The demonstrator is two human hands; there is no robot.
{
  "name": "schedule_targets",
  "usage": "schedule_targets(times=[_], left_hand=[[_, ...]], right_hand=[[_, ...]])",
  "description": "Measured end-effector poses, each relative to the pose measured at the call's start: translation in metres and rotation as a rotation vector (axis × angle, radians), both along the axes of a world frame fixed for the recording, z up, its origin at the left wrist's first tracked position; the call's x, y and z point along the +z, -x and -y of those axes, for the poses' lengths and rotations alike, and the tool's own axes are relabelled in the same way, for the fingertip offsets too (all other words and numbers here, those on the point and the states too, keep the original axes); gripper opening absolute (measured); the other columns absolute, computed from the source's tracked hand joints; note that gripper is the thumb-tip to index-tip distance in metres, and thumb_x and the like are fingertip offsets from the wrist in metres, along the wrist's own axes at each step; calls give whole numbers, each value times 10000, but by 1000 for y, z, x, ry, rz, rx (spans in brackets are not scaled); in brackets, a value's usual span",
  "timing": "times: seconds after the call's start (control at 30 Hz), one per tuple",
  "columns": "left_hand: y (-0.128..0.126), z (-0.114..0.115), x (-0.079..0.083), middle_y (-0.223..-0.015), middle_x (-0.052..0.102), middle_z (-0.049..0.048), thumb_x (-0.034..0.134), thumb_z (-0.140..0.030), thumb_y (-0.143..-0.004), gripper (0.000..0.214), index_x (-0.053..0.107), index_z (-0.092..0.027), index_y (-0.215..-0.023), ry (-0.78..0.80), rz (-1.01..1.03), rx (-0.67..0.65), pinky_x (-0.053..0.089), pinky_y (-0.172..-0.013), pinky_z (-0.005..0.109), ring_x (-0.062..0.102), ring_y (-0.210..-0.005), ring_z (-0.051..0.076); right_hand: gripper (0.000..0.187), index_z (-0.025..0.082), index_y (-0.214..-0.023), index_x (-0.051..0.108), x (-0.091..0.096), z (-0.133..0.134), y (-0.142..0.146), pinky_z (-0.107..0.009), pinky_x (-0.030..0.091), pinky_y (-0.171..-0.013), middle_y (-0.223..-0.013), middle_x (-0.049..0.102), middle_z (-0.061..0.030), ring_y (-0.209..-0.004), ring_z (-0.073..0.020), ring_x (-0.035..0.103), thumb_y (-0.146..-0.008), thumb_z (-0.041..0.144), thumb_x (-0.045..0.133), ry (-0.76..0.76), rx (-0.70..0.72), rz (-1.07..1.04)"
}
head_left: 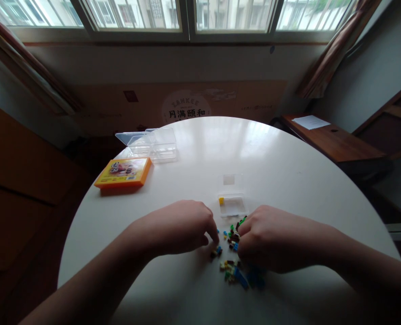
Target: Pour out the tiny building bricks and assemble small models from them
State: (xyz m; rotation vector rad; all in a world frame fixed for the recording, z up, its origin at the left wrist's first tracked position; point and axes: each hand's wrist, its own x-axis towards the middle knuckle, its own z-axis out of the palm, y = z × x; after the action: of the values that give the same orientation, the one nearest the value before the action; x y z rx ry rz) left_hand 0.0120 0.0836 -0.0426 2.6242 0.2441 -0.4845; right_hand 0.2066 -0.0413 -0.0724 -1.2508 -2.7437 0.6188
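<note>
The handling of the small coloured pieces looks to be at an early stage: nearly all of them lie loose on the white table, none visibly joined into anything large, and only a yellow piece sits inside the small clear box. From left to right, the orange box lies well to the left of the person's left hand and farther from the body, with a clear plastic case just beyond it. The left hand reaches in palm down, its index finger pointing at the table and its thumb apart from it; no piece shows in that gap, and whether the fingertip touches one is unclear. Just below that fingertip lies a little dark-and-blue cluster. The small clear box stands open beyond the space between the hands, its lid folded away from the person. The main scatter of pieces lies between the two hands, closest to the right hand, and a nearer group with a long blue piece lies below that hand's fingers. The right hand is curled over the scatter's right edge; its fingertips are hidden, so how far they are closed and whether they have hold of a piece cannot be told.
</note>
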Motion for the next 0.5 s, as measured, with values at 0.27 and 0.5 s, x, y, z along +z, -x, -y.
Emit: schedule_targets(times=[0.27,0.5], left_hand=[[17,0,12,-676,691,-2,657,-125,-656,151,742,-247,-686,-179,-240,128,341,-498,248,543,-551,143],[10,-14,5,-636,630,52,504,-386,-890,350,675,-183,-661,-350,-36,254,284,-480,283,476,-510,144]], right_hand=[[155,187,-669,599,2,-1,0,-239,284,-569,-717,611,18,-607,-93,434,-809,159,538,3,-3,-2],[170,187,-681,606,-1,0,1,-240,295,-586,-707,600,25,-612,-90,441,-834,160,536,-19,-22,-20]])
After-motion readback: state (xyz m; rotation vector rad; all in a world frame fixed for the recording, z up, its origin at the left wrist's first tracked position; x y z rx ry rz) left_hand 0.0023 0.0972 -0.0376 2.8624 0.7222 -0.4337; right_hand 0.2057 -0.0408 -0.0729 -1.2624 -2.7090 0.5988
